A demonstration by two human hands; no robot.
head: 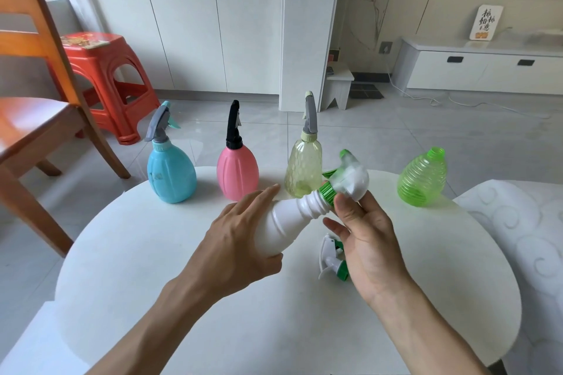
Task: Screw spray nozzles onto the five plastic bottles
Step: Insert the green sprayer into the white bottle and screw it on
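Your forearms reach in from the near edge of the table [152,253], and both hands meet over its middle. Your left hand [240,240] cradles the white bottle [283,222], thumb curled under its belly and fingers lying almost straight along its far side, with the neck tipped up toward your right. Your right hand [365,231] pinches the white nozzle [350,178] at that neck, fingertips just below the green collar [327,190], which sits over the mouth but looks slightly askew.

That slant is the risk. If you turn while the collar is cocked, the threads may cross and jam, and the nozzle would sit crooked or leak. Your left hold also looks loose: a firm twist could spin the bottle in your palm instead of tightening anything, or tip it out toward the table.

Directly beneath your right hand lies the spare nozzle [332,259], close enough that a dropped wrist could knock it off. Beyond the grip stand the blue bottle [170,173], pink bottle [237,172] and yellow bottle [303,170], each already capped. Off to the right of the grip, the green bottle [423,179] waits with its mouth bare, so I judge this the fourth of five.
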